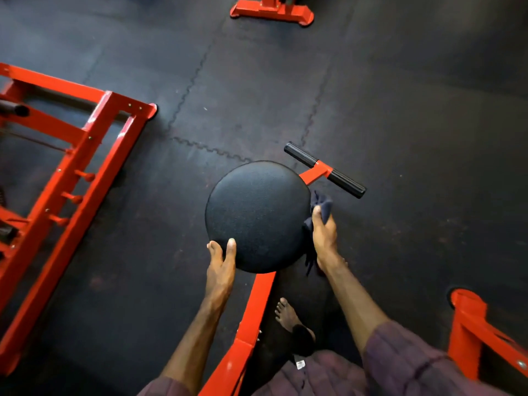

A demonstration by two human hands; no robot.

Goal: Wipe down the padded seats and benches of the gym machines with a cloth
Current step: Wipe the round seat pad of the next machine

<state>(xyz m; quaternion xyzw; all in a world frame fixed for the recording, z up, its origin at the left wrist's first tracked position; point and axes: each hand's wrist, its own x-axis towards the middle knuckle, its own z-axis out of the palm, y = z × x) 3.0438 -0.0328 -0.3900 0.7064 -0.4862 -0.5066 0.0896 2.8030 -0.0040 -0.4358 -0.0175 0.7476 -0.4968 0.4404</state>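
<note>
A round black padded seat (257, 212) sits on a red frame in the middle of the view. My left hand (221, 264) grips its near-left edge, thumb on top and fingers under the rim. My right hand (324, 232) holds a dark blue cloth (321, 205) against the seat's right side edge. Part of the cloth hangs below that hand.
A red crossbar with two black foam grips (325, 170) juts out behind the seat. A red machine frame (71, 172) with weight pegs stands at the left, another red base (271, 11) at the top, a red post (468, 324) at the right. My bare foot (288, 315) stands on black rubber floor tiles.
</note>
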